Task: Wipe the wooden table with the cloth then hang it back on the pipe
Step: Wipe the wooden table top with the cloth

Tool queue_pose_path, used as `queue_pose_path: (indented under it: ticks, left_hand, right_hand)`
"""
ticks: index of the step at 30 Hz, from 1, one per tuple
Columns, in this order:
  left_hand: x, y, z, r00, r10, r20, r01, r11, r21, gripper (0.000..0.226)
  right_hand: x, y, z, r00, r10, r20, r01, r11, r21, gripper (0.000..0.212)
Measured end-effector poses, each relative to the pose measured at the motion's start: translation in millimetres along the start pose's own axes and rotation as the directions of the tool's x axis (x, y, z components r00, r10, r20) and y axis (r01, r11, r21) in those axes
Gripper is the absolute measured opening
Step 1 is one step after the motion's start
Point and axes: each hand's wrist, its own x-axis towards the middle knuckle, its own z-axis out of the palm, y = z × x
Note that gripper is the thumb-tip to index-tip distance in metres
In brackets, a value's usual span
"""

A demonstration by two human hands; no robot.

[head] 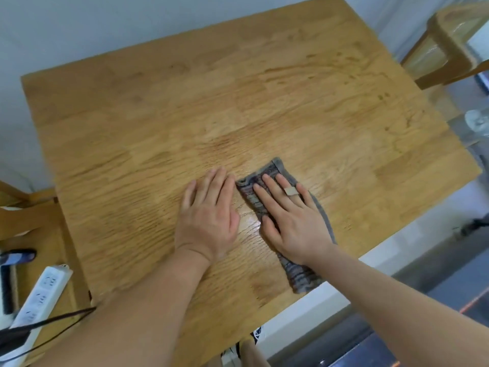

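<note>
A grey striped cloth (304, 276) lies folded in a long strip on the wooden table (185, 107), near its front right edge. My right hand (291, 218) presses flat on the cloth with straight, spread fingers; a bandage wraps one finger. My left hand (209, 215) rests flat on the bare wood just left of the cloth, its fingertips beside the cloth's far end. Wet streaks shine on the wood between my hands and across the far right of the top. No pipe is in view.
A wooden chair (449, 43) stands at the far right corner. Another chair (23, 215) sits at the left, with a white power strip (39, 295) and black cables on it. A pale wall runs behind the table.
</note>
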Motion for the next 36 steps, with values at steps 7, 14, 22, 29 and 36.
queue_pose_path:
  ticks: [7, 14, 22, 29, 36]
  left_hand:
    - [1.5, -5.5, 2.9, 1.000, 0.015, 0.006, -0.014, 0.999, -0.052, 0.066]
    - [3.6, -9.5, 0.6, 0.999, 0.014, -0.031, -0.017, 0.994, -0.106, 0.056]
    - [61.3, -16.9, -17.0, 0.980, -0.101, -0.170, 0.069, 0.981, -0.183, 0.025]
    - [130.7, -22.8, -15.9, 0.922, -0.280, -0.269, 0.244, 0.957, -0.160, 0.028]
    - [169.4, -22.7, -15.2, 0.829, -0.444, -0.339, 0.413, 0.896, -0.165, 0.028]
  right_hand:
    - [63.6, 16.5, -8.0, 0.788, 0.612, -0.071, -0.604, 0.790, 0.101, 0.059]
    - [45.2, -48.6, 2.0, 0.975, 0.223, -0.016, -0.222, 0.974, 0.050, 0.058]
    - [74.3, -21.9, -6.9, 0.997, 0.079, 0.008, -0.079, 0.997, 0.022, 0.061]
    - [161.7, 6.0, -18.1, 1.000, -0.006, 0.002, 0.006, 0.998, 0.065, 0.058]
    - [236.1, 31.7, -27.3, 0.997, -0.071, 0.008, 0.070, 0.995, 0.071, 0.058]
